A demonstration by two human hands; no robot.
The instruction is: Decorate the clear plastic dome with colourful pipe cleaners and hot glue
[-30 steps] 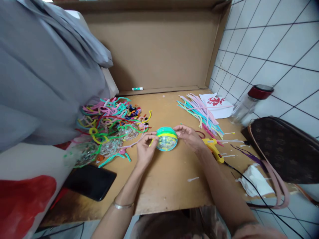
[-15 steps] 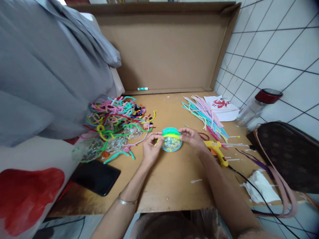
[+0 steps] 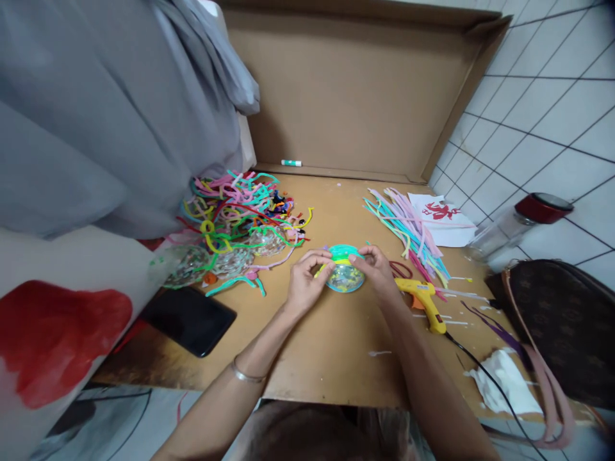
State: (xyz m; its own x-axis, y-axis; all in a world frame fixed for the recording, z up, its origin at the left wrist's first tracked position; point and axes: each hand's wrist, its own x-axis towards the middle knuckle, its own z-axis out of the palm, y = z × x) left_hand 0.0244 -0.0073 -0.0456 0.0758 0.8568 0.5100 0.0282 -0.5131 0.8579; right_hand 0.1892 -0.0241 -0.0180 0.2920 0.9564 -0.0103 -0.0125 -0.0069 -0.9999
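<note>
Left hand (image 3: 307, 282) and right hand (image 3: 377, 269) each pinch the yellow strip (image 3: 342, 261), thumb to fingers, at opposite sides of the dome (image 3: 344, 280), mid-table (image 3: 331, 346). Looks like strip's being fitted round it; next move calls for even tension, no slip.

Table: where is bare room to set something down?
Between the left forearm and pale streak; also behind the dome, between the tangled pipe cleaners and straight bundle. Crowded: around the tangle, and from glue gun to bag.

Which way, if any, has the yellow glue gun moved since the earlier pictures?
No: the yellow glue gun sits in the same place relative to the white smear on the table.
</note>
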